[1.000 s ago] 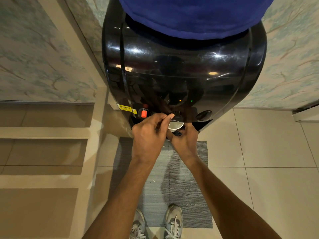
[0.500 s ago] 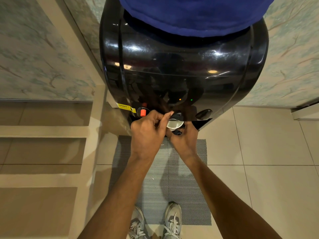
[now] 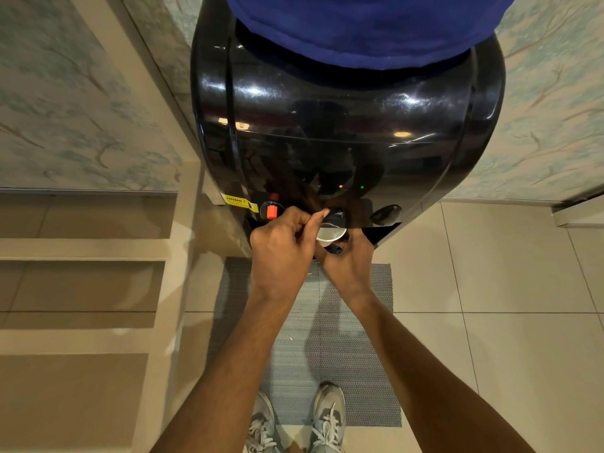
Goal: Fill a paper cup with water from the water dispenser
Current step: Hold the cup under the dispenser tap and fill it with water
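Observation:
A glossy black water dispenser [image 3: 343,135] stands in front of me, with a blue-covered bottle [image 3: 366,24] on top. A white paper cup [image 3: 330,233] is held right under the middle tap [image 3: 337,214], only its rim and inside showing. My right hand [image 3: 351,263] grips the cup from below and behind. My left hand [image 3: 282,253] is curled, its fingertips pinched on the middle tap just above the cup's rim. A red tap [image 3: 271,211] sits to the left and a dark tap [image 3: 385,214] to the right. I cannot tell the water level in the cup.
A grey mat [image 3: 313,354] lies on the beige tiled floor [image 3: 506,322] under my feet, in grey sneakers [image 3: 328,416]. Steps [image 3: 81,253] rise on the left. Patterned walls flank the dispenser. A yellow warning label [image 3: 238,201] is beside the red tap.
Both hands stay at the middle tap with the cup beneath it; only the view has shifted slightly.

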A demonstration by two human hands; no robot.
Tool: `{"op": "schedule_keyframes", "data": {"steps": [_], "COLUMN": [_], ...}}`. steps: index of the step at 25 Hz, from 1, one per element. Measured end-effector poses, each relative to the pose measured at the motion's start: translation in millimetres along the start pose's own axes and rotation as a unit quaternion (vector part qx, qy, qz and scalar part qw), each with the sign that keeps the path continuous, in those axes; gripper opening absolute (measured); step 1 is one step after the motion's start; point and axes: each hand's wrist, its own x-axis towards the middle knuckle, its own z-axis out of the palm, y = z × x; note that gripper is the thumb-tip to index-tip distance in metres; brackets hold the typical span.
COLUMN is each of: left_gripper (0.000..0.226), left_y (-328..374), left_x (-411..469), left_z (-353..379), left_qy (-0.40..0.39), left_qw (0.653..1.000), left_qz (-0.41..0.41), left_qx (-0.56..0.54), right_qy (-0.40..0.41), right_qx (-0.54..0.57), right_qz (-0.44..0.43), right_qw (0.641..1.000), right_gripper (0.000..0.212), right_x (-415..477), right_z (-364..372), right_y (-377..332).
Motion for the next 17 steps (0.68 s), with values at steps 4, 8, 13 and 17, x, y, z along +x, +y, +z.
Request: {"op": "schedule_keyframes", "data": {"steps": [4,8,13,17], "left_gripper": [0.022,0.021,0.019,0.019], "left_y": [-0.7,-0.8,-2.3,-3.1], "left_x": [0.0,-0.5,-1.0,-0.8], "left_z": [1.0,1.9,3.0,2.3], "left_qy": [0.000,0.003,0.002,0.000], "left_qw": [1.000,1.000,0.999,0.999], "left_qz": [-0.012,-0.016,-0.017,-0.012], "left_qx": [-0.016,-0.024,-0.037,-0.030], "right_qy": [0.009,0.008,0.012,0.012], "right_qx": [-0.021,-0.024,-0.038,-0.044], "right_qz": [-0.013,-0.010,-0.020,-0.011], "right_qw": [1.000,1.000,0.999,0.999], "right_gripper": [0.063,0.064,0.064,0.061], "right_x": [0.5,2.4,2.4,1.3], "right_z": [-0.3,-1.0,0.7,2.3], "right_y": [0.6,2.2,4.3,5.3]}}
